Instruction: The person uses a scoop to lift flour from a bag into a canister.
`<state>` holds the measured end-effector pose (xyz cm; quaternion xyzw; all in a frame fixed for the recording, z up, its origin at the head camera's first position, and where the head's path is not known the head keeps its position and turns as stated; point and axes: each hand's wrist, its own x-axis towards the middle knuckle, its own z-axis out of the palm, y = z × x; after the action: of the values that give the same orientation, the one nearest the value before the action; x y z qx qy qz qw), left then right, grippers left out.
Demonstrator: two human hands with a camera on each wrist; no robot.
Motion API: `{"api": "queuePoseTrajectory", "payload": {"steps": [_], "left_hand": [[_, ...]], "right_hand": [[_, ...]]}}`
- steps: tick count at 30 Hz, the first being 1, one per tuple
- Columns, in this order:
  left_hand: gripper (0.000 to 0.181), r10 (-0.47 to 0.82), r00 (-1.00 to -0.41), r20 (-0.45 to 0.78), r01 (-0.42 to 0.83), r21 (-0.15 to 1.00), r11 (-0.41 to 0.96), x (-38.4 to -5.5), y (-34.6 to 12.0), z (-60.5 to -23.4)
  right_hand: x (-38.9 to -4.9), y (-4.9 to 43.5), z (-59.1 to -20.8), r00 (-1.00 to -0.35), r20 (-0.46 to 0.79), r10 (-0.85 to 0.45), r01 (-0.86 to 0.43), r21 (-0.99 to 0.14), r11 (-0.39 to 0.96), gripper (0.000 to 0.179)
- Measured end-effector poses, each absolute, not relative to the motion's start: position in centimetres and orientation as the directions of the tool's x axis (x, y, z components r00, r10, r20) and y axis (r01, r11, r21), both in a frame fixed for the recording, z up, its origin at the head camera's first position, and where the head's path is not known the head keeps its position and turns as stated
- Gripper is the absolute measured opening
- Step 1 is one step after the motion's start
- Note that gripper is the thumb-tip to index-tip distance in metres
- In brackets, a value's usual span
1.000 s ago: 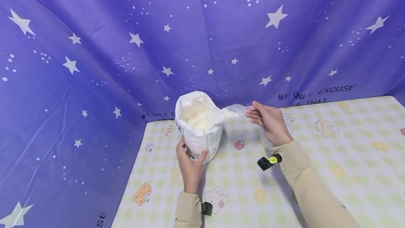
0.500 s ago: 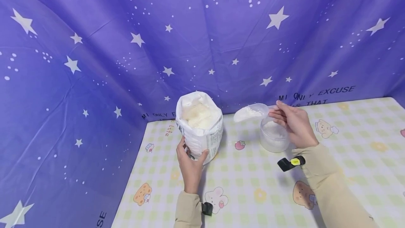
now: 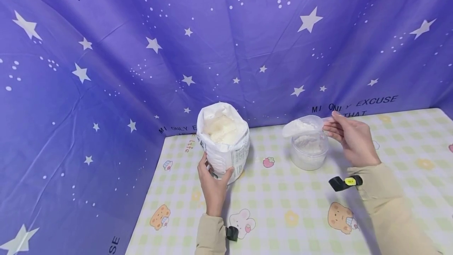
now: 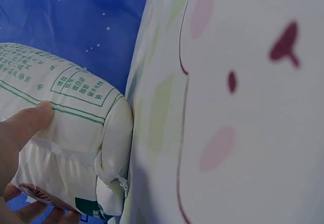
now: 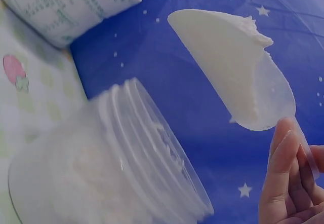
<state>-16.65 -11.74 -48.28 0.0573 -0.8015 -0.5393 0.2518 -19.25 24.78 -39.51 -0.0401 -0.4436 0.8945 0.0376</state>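
Note:
A white cloth-like bag [image 3: 226,160] with green print stands upright, its mouth rolled wide and pale powder [image 3: 223,129] inside. My left hand [image 3: 213,186] grips the bag's lower front, thumb and fingers spread round it; the left wrist view shows the thumb [image 4: 33,120] pressed on the printed side. My right hand [image 3: 354,137] pinches the handle of a clear plastic scoop [image 5: 223,67] loaded with white powder. The scoop hangs just above a clear round jar [image 3: 308,160], apart from its rim in the right wrist view. Some powder lies inside the jar.
A checked tablecloth [image 3: 269,207] with cartoon prints covers the table. Purple curtains [image 3: 226,50] with white stars hang close behind the bag and on the left side. Black straps [image 3: 345,183] sit at both wrists.
My right hand has carried the loaded scoop to the right, from the bag's mouth to above the jar. The jar now shows more fully. My left hand and the bag stay put.

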Motion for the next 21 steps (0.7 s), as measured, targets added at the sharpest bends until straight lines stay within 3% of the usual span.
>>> {"api": "queuePoseTrajectory", "payload": {"steps": [12,21], "left_hand": [[0.095,-0.362,-0.866,0.345,0.18,0.89,0.418,-16.5,-11.7,-48.3],[0.094,-0.355,-0.87,0.343,0.181,0.891,0.417,-16.6,-11.8,-48.3]], "right_hand": [[-18.7,27.4,-40.3,-0.981,-0.053,0.187,-0.05,-0.86,-0.508,0.015],[-18.6,28.2,-40.5,-0.969,-0.022,0.248,-0.066,-0.937,-0.342,0.014]]}}
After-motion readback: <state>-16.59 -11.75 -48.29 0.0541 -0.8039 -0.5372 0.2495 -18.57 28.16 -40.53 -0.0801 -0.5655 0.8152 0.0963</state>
